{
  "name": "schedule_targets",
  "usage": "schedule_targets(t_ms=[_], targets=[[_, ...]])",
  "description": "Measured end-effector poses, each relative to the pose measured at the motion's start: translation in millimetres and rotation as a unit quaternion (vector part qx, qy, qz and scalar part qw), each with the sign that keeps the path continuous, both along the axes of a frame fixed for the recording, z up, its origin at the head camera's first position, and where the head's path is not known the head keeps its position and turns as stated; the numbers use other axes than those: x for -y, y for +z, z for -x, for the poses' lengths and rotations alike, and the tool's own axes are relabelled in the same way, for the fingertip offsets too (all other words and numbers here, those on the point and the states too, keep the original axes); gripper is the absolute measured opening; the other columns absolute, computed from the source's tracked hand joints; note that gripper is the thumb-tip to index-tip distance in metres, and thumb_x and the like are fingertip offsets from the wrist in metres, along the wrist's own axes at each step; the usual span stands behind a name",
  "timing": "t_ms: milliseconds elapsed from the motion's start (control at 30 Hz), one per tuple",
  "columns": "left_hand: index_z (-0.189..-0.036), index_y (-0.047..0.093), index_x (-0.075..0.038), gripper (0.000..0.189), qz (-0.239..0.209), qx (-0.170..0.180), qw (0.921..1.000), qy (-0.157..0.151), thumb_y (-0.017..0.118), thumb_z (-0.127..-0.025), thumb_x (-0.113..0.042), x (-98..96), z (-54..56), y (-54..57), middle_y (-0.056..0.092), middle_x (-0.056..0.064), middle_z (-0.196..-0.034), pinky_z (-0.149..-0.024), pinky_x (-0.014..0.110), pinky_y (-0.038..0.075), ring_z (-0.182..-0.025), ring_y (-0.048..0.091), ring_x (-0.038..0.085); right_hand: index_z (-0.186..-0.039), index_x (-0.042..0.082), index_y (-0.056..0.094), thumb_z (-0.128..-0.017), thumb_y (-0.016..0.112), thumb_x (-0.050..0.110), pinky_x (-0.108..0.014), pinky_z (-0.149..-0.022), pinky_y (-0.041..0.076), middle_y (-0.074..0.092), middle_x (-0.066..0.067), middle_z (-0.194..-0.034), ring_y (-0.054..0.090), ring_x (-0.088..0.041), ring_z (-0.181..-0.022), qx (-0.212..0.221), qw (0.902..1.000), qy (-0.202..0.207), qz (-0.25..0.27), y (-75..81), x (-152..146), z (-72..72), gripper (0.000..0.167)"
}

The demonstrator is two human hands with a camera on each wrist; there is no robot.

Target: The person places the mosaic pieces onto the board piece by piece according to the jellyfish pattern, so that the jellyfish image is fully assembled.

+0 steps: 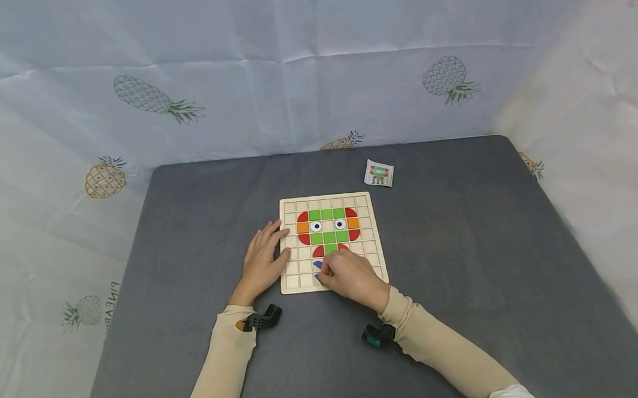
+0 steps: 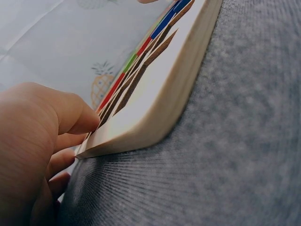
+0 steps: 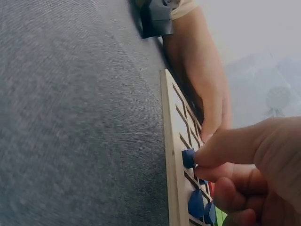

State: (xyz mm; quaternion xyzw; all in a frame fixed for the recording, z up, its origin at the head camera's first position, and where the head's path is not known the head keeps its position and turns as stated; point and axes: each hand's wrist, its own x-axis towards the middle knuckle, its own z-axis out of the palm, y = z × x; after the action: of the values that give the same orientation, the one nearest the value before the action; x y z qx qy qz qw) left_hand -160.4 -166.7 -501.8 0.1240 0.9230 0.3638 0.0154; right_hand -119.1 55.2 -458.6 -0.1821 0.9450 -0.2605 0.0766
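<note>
A light wooden grid board [image 1: 292,280] lies on the dark cloth, bearing green, red and orange tiles and two round eye tiles [image 1: 315,226]. My left hand [image 1: 261,258] rests along its left edge, fingers spread, thumb and fingertips at the rim. Over the board's lower part, my right hand [image 1: 351,275] pinches a small blue tile [image 3: 188,158] between thumb and fingers, low over a grid cell near the front edge. Beside it in the right wrist view are other blue tiles [image 3: 195,203]. My right hand covers part of the lower rows in the head view.
Behind the board, toward the right, lies a small printed card [image 1: 379,173] with a similar coloured figure. The grey tablecloth [image 1: 471,263] spreads around the board. A pale curtain [image 1: 314,98] with pineapple prints hangs behind the table. Both wrists carry black straps.
</note>
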Motion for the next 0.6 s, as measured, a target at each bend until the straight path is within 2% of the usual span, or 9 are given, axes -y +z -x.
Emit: schedule_targets(t_ms=[233, 367, 500, 600], targets=[[-0.145, 0.055, -0.011, 0.047, -0.001, 0.001, 1.0000, 0.002, 0.059, -0.099, -0.020, 2.0, -0.9, 1.0, 0.034, 0.006, -0.165, -0.133, 0.046, 0.007, -0.158, 0.020, 0.026, -0.068, 0.018, 0.068, -0.089, 0.068, 0.016, -0.019, -0.042, 0.029, 0.050, 0.008, -0.055, 0.046, -0.008, -0.049, 0.050, 0.9975, -0.015, 0.047, 16.6, -16.9, 14.2, 0.021], [-0.147, 0.052, -0.010, 0.049, -0.018, 0.009, 0.9998, -0.004, 0.058, -0.099, -0.020, 1.2, 0.0, -1.2, 0.034, 0.008, -0.165, -0.133, 0.047, 0.007, -0.158, 0.020, 0.027, -0.073, 0.016, 0.067, -0.090, 0.065, 0.015, -0.020, -0.047, 0.028, 0.048, 0.006, -0.058, 0.043, -0.009, -0.051, 0.053, 0.9953, -0.033, 0.074, 33.8, -41.6, 24.8, 0.016], [-0.151, 0.046, -0.011, 0.054, -0.051, 0.046, 0.9976, -0.011, 0.057, -0.099, -0.020, 2.7, 4.8, -1.3, 0.030, 0.010, -0.167, -0.132, 0.050, 0.006, -0.158, 0.019, 0.029, -0.077, 0.015, 0.065, -0.089, 0.060, 0.013, -0.023, -0.051, 0.032, 0.047, 0.003, -0.063, 0.041, -0.011, -0.055, 0.050, 0.9925, -0.052, 0.098, 54.4, -71.3, 38.4, 0.013], [-0.155, 0.041, -0.012, 0.055, -0.087, 0.100, 0.9910, -0.017, 0.054, -0.102, -0.020, 9.3, 15.6, 7.5, 0.024, 0.011, -0.169, -0.132, 0.055, 0.010, -0.159, 0.016, 0.031, -0.080, 0.014, 0.066, -0.089, 0.058, 0.015, -0.026, -0.054, 0.036, 0.049, 0.001, -0.067, 0.041, -0.014, -0.057, 0.063, 0.9895, -0.075, 0.107, 72.1, -93.6, 54.5, 0.012]])
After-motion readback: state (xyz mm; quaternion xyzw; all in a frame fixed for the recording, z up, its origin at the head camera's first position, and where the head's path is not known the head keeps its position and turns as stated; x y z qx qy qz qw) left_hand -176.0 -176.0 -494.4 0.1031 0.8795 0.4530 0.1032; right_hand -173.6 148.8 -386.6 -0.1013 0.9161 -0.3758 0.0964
